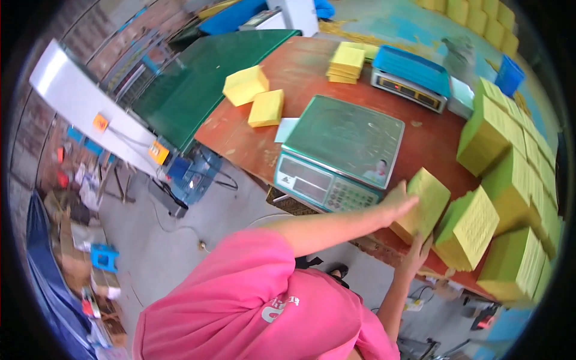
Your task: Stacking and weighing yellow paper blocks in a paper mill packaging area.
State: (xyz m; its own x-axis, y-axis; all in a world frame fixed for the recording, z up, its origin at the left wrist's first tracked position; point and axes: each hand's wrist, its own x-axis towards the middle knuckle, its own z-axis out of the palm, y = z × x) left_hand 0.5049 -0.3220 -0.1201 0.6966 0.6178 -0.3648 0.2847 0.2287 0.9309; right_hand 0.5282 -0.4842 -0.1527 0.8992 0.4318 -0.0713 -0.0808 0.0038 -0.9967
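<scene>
Both hands gripped a green paper stack (423,204) at four o'clock: left hand (399,204) flat, fingers together; right hand (417,252) probably curled beneath. A scale (342,150) sat just beside, more stacks (468,228) crowding its other side.

Packing workshop: weighing scales (342,153), conveyor belt (204,84), stacked paper bundles (510,180).

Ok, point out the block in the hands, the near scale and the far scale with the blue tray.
Held block (427,201), head view: its yellow-green top face.
Near scale (345,135), head view: middle of its green platter.
Far scale (408,90), head view: its front display panel.
</scene>
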